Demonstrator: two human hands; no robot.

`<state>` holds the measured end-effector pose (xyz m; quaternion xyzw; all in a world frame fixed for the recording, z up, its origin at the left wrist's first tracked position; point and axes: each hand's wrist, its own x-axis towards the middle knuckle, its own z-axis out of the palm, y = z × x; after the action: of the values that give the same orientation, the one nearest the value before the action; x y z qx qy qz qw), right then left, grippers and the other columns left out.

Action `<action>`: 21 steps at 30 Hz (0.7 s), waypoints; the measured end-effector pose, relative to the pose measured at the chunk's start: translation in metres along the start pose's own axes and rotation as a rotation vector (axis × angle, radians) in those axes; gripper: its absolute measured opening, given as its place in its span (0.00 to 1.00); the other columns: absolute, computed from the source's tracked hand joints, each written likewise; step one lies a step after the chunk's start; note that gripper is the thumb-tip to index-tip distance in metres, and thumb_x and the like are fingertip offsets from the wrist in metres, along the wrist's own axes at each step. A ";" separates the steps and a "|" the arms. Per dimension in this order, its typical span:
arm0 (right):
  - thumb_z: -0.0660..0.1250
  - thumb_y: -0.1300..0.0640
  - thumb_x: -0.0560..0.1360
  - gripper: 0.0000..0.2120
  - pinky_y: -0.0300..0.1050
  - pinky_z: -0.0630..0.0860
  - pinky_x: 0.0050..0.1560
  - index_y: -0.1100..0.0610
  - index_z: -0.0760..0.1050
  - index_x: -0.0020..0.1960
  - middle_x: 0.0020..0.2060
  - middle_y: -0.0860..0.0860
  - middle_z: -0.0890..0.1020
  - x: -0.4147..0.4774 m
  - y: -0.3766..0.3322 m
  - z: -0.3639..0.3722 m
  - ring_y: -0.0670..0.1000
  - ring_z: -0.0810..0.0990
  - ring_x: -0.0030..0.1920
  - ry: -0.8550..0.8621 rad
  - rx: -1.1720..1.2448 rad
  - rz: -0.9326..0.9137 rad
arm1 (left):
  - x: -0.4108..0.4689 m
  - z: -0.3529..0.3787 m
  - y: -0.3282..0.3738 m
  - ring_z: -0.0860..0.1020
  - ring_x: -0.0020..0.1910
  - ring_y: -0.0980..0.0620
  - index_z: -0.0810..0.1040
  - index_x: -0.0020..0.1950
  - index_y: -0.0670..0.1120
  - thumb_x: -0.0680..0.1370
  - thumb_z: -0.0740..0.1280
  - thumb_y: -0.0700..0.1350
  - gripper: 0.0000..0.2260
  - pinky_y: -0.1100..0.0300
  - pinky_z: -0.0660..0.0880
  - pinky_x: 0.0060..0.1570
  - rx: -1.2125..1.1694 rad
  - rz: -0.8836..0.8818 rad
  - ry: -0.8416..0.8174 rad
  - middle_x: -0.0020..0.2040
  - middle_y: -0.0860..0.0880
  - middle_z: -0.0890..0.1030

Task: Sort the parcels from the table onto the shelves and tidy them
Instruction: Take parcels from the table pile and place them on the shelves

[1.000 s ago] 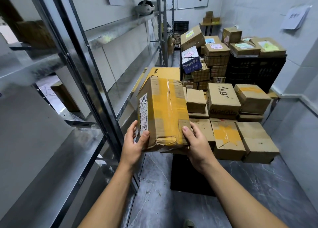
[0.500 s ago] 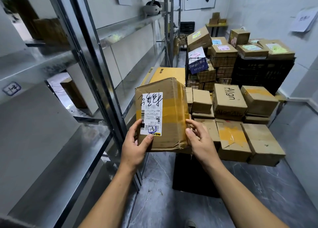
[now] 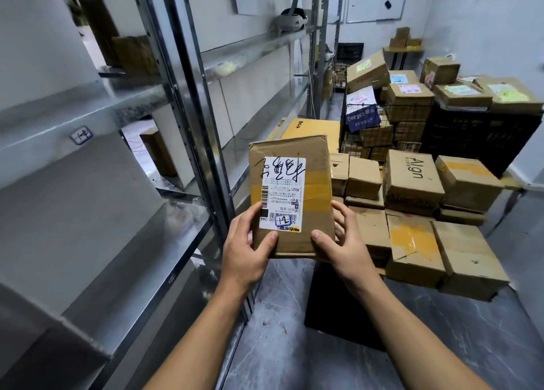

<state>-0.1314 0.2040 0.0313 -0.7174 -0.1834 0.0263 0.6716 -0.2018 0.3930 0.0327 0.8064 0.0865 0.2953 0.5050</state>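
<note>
A person's left hand (image 3: 245,249) and right hand (image 3: 343,249) are clasping a labelled cardboard parcel (image 3: 291,195) beside the metal shelving (image 3: 188,124); many parcels (image 3: 412,213) are waiting behind it, unsorted.

Left side: steel shelf rack (image 3: 147,236), tiers running toward back wall. White headset (image 3: 291,21) on upper tier, handwritten tag (image 3: 81,135) stuck on a tier's front edge. Right side: table (image 3: 513,184) barely showing under cardboard parcels (image 3: 468,257), packed tight, stacked in places. Behind: wire basket (image 3: 344,130) holding parcels, black crates (image 3: 471,136) topped with labelled boxes (image 3: 409,95). Grey marbled floor (image 3: 294,345).
</note>
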 end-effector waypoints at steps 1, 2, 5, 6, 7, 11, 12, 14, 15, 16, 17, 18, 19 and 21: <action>0.76 0.48 0.70 0.30 0.50 0.76 0.65 0.28 0.65 0.64 0.63 0.40 0.76 0.000 -0.001 0.001 0.37 0.77 0.61 -0.009 0.008 -0.002 | -0.002 0.000 0.002 0.73 0.63 0.61 0.69 0.69 0.66 0.72 0.71 0.51 0.27 0.50 0.76 0.60 0.012 -0.002 0.010 0.63 0.63 0.72; 0.77 0.45 0.68 0.31 0.50 0.76 0.65 0.29 0.65 0.64 0.64 0.42 0.77 0.000 -0.003 0.001 0.39 0.78 0.61 -0.010 0.016 -0.007 | -0.004 -0.001 0.005 0.73 0.63 0.61 0.69 0.69 0.66 0.72 0.71 0.51 0.27 0.49 0.77 0.60 0.024 -0.005 0.018 0.64 0.63 0.72; 0.76 0.41 0.64 0.32 0.50 0.76 0.65 0.29 0.66 0.63 0.65 0.45 0.77 -0.001 -0.007 -0.002 0.44 0.78 0.63 -0.005 0.043 -0.019 | -0.011 -0.001 0.015 0.73 0.63 0.62 0.68 0.70 0.65 0.72 0.71 0.52 0.28 0.49 0.76 0.61 0.069 -0.006 0.042 0.64 0.61 0.72; 0.76 0.42 0.65 0.31 0.49 0.76 0.64 0.29 0.66 0.63 0.65 0.46 0.77 -0.003 -0.008 -0.004 0.45 0.78 0.63 -0.005 0.054 -0.028 | -0.014 0.000 0.020 0.73 0.63 0.62 0.68 0.70 0.64 0.72 0.71 0.51 0.28 0.49 0.75 0.63 0.084 -0.001 0.051 0.64 0.59 0.72; 0.76 0.44 0.66 0.30 0.49 0.76 0.64 0.28 0.66 0.62 0.65 0.47 0.77 -0.005 -0.010 -0.007 0.45 0.77 0.64 -0.003 0.067 -0.035 | -0.017 0.002 0.025 0.73 0.63 0.62 0.68 0.71 0.63 0.72 0.70 0.51 0.28 0.50 0.74 0.64 0.100 0.004 0.059 0.64 0.58 0.73; 0.76 0.47 0.67 0.29 0.54 0.76 0.65 0.29 0.65 0.61 0.64 0.46 0.76 -0.017 -0.017 -0.025 0.48 0.77 0.64 0.001 0.136 -0.023 | -0.031 0.015 0.050 0.71 0.63 0.62 0.68 0.72 0.59 0.73 0.70 0.49 0.28 0.56 0.69 0.67 0.164 0.017 0.075 0.66 0.55 0.73; 0.76 0.47 0.67 0.30 0.56 0.77 0.65 0.27 0.65 0.60 0.64 0.45 0.76 -0.021 -0.019 -0.030 0.48 0.77 0.64 -0.004 0.150 -0.010 | -0.035 0.019 0.058 0.71 0.63 0.63 0.68 0.72 0.58 0.74 0.70 0.47 0.27 0.58 0.68 0.67 0.176 0.019 0.084 0.66 0.55 0.73; 0.77 0.47 0.68 0.30 0.57 0.77 0.64 0.27 0.65 0.60 0.63 0.43 0.76 -0.029 -0.022 -0.042 0.48 0.78 0.64 -0.011 0.160 -0.003 | -0.045 0.028 0.073 0.70 0.62 0.64 0.69 0.73 0.56 0.75 0.71 0.43 0.27 0.62 0.66 0.66 0.188 0.015 0.106 0.67 0.54 0.73; 0.78 0.49 0.69 0.31 0.57 0.77 0.64 0.28 0.64 0.61 0.62 0.42 0.76 -0.033 -0.023 -0.048 0.48 0.78 0.63 -0.011 0.161 -0.008 | -0.051 0.033 0.080 0.69 0.62 0.64 0.69 0.73 0.55 0.75 0.71 0.42 0.27 0.64 0.66 0.66 0.195 0.013 0.113 0.67 0.54 0.73; 0.78 0.52 0.71 0.31 0.56 0.78 0.64 0.29 0.64 0.62 0.62 0.42 0.76 -0.037 -0.023 -0.053 0.47 0.78 0.63 -0.011 0.162 -0.012 | -0.057 0.036 0.086 0.69 0.62 0.64 0.69 0.73 0.55 0.75 0.71 0.42 0.27 0.64 0.65 0.65 0.206 0.012 0.118 0.67 0.54 0.73; 0.77 0.54 0.72 0.31 0.56 0.78 0.64 0.31 0.64 0.63 0.62 0.42 0.76 -0.042 -0.023 -0.058 0.47 0.78 0.63 -0.014 0.168 -0.014 | -0.064 0.039 0.091 0.69 0.62 0.64 0.69 0.73 0.54 0.75 0.71 0.42 0.27 0.64 0.65 0.65 0.221 0.012 0.125 0.67 0.54 0.73; 0.77 0.55 0.73 0.31 0.56 0.78 0.64 0.33 0.63 0.64 0.62 0.42 0.76 -0.047 -0.023 -0.063 0.47 0.77 0.63 -0.018 0.174 -0.013 | -0.071 0.042 0.096 0.69 0.62 0.64 0.69 0.73 0.54 0.75 0.71 0.42 0.27 0.63 0.66 0.66 0.236 0.014 0.133 0.67 0.53 0.73; 0.77 0.55 0.73 0.31 0.56 0.78 0.64 0.34 0.63 0.65 0.61 0.42 0.76 -0.052 -0.023 -0.068 0.47 0.77 0.63 -0.025 0.182 -0.008 | -0.078 0.043 0.100 0.69 0.62 0.63 0.69 0.73 0.55 0.75 0.72 0.42 0.28 0.61 0.67 0.66 0.250 0.013 0.140 0.67 0.53 0.73; 0.76 0.55 0.73 0.30 0.57 0.78 0.64 0.31 0.64 0.63 0.61 0.42 0.76 -0.063 -0.023 -0.076 0.48 0.77 0.64 -0.034 0.199 0.008 | -0.095 0.045 0.109 0.69 0.62 0.62 0.68 0.73 0.57 0.75 0.71 0.43 0.28 0.57 0.68 0.66 0.276 -0.002 0.139 0.68 0.54 0.72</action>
<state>-0.1734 0.1135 0.0481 -0.6475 -0.1882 0.0592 0.7361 -0.2704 0.2650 0.0760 0.8458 0.1618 0.3351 0.3823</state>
